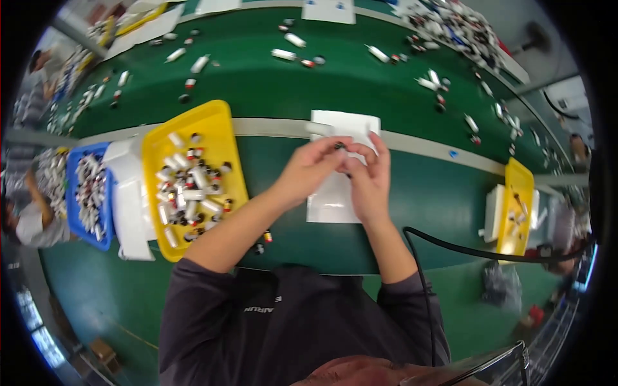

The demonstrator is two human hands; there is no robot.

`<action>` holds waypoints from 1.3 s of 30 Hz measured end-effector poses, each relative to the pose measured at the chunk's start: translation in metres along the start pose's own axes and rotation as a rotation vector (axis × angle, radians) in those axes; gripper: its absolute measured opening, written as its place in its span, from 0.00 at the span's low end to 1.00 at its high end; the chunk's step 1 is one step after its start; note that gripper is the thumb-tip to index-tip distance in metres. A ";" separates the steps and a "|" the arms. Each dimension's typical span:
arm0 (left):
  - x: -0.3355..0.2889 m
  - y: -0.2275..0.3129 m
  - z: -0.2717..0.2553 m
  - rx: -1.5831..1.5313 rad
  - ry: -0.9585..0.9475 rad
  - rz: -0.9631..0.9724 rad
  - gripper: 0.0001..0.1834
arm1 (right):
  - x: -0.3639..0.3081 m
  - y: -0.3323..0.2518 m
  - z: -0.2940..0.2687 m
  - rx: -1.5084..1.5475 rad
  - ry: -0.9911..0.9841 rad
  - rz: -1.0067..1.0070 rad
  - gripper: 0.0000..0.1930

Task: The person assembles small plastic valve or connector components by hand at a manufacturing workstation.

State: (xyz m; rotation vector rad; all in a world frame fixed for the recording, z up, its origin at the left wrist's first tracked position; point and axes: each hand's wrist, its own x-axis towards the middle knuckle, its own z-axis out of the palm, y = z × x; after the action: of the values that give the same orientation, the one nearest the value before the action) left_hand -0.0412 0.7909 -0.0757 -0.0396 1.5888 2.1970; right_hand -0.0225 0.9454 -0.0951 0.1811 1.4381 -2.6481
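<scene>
Above a white sheet (pixel 331 209) on the green table, my two hands meet fingertip to fingertip. A small black part (pixel 340 146) is pinched between the thumb and index finger of my left hand (pixel 311 166). My right hand (pixel 369 183) is closed, its curled fingers touching the left fingertips. A dark bit shows by its thumb; whether it belongs to the same part I cannot tell. A white cylinder (pixel 318 128) lies at the sheet's far left edge, just beyond my left fingers. Left of my forearm sits a yellow tray (pixel 233 154) of white cylinders and small black, red and yellow pieces.
Beyond a pale rail runs a green belt (pixel 257 96) scattered with similar parts. A blue tray (pixel 108 212) full of parts stands far left, near another person (pixel 42 222). On the right are another yellow tray (pixel 508 241) and a black cable (pixel 476 252). Loose pieces (pixel 259 248) lie near my left elbow.
</scene>
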 end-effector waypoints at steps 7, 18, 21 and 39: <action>0.004 -0.002 0.008 0.002 0.051 0.011 0.21 | -0.003 -0.006 -0.003 -0.402 0.025 -0.223 0.35; 0.009 -0.008 0.017 -0.048 0.087 0.043 0.16 | 0.000 0.007 -0.015 -0.657 0.017 -0.431 0.26; 0.009 -0.005 0.018 -0.010 0.086 0.053 0.17 | -0.003 0.004 -0.014 -0.719 0.012 -0.442 0.26; 0.010 -0.007 0.034 0.161 -0.103 0.010 0.24 | 0.012 -0.046 -0.053 -0.161 -0.144 0.223 0.04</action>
State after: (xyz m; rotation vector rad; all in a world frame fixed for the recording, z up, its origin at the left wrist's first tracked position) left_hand -0.0405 0.8268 -0.0736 0.1272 1.7051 2.0361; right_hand -0.0397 1.0139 -0.0881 0.1245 1.4813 -2.3082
